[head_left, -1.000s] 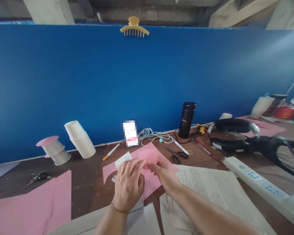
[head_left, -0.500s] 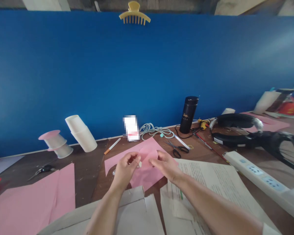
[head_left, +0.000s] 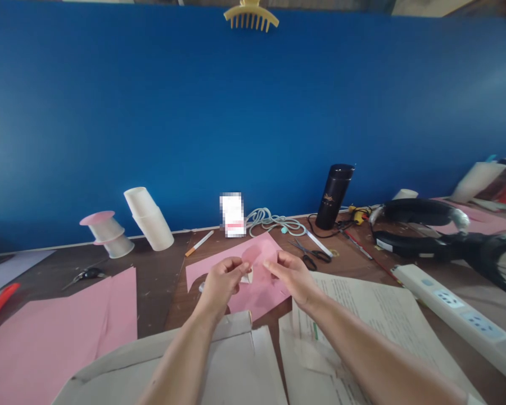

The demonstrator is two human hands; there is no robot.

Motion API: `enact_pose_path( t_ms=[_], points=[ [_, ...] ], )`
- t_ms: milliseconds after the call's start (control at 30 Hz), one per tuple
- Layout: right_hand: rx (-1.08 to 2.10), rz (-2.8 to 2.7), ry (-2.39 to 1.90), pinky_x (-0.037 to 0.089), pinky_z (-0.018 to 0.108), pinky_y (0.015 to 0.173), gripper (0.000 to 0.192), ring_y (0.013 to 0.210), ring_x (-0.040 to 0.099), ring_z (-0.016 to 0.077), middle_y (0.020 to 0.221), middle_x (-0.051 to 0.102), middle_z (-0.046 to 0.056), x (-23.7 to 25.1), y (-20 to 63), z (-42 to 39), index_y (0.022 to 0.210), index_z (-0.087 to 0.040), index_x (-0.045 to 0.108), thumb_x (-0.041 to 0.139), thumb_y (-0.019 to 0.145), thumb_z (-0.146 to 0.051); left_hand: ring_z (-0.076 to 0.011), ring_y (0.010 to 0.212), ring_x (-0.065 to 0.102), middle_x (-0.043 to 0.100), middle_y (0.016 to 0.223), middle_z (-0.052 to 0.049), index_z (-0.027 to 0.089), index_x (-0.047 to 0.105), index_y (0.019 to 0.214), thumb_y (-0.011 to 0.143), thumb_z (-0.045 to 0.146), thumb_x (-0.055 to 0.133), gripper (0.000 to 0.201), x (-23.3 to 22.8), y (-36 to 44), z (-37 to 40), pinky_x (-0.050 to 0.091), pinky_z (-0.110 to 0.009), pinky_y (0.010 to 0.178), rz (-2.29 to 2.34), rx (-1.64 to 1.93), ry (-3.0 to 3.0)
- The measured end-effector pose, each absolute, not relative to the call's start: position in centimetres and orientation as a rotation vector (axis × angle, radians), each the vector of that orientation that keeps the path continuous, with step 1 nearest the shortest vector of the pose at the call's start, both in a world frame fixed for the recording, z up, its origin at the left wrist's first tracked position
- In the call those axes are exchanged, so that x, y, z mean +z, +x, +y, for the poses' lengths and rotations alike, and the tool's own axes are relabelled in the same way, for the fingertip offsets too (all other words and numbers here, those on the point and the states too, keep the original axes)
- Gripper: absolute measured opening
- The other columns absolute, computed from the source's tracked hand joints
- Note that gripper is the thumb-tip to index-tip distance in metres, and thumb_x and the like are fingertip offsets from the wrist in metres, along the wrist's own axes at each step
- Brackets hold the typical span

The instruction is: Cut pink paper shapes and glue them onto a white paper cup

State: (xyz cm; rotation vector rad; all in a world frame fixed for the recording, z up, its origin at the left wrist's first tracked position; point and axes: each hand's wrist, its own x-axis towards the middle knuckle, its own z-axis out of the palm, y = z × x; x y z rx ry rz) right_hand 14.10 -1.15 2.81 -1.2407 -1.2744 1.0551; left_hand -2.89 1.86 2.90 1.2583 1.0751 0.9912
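Note:
A rounded piece of pink paper is pinched between both hands above the desk. My left hand grips its left edge with thumb and fingertips, and a small whitish bit shows just below that thumb. On the opposite edge, my right hand has its thumb on the near face and its fingers behind. Beneath the hands lies a larger pink sheet with a curved cut in its left side. Black-handled scissors rest beyond my right hand.
Left are stacked paper cups, joined cups with a pink disc, pink sheets and a red-handled tool. An orange-and-white pen lies behind. Right are a black flask, printed paper and a power strip.
The piece of pink paper has turned a little between my fingers, and my right thumb sits differently on it. The whole view has shifted slightly, so the desk items appear farther right.

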Motion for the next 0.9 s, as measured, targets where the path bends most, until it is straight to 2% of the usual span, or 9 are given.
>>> enact_pose_path(
  t_ms=[167,400,600,900],
  points=[
    [1.018,-1.242,-1.22,0.034,0.022,0.052,0.025,0.054,0.044,0.0099,0.06,0.049,-0.004,2.69,13.82,-1.2,0.065,-0.019,0.051,0.056,0.077,-0.041,-0.0053,0.05,0.033,0.052,0.066,0.0,0.014,0.063,0.077,0.065,0.044,0.07,0.033,3.04,-2.64,1.75,0.022,-0.018,0.044,1.034,1.019,1.156],
    [0.952,-1.218,-1.366,0.039,0.025,0.054,0.029,0.06,0.053,0.0152,0.064,0.06,0.002,2.55,13.63,-1.09,0.075,-0.019,0.06,0.056,0.074,-0.048,-0.0052,0.051,0.028,0.041,0.059,0.003,0.013,0.063,0.075,0.061,0.046,0.072,0.036,2.82,-2.4,1.57,0.019,-0.018,0.043,0.98,0.97,1.07],
    [0.986,-1.2,-1.326,0.038,0.023,0.052,0.027,0.057,0.051,0.0133,0.063,0.058,0.001,2.68,13.54,-1.16,0.076,-0.018,0.06,0.057,0.075,-0.045,-0.0058,0.054,0.03,0.049,0.068,0.0,0.013,0.065,0.078,0.058,0.044,0.075,0.038,3.11,-2.33,1.39,0.019,-0.019,0.044,0.972,0.948,1.042],
    [0.981,-1.169,-1.359,0.036,0.023,0.051,0.028,0.055,0.048,0.012,0.06,0.054,-0.001,2.7,13.43,-1.11,0.074,-0.018,0.059,0.058,0.074,-0.046,-0.0063,0.055,0.032,0.053,0.074,-0.002,0.013,0.066,0.078,0.057,0.043,0.075,0.038,3.46,-2.31,1.28,0.021,-0.018,0.044,0.978,0.945,1.049]
  ],
)
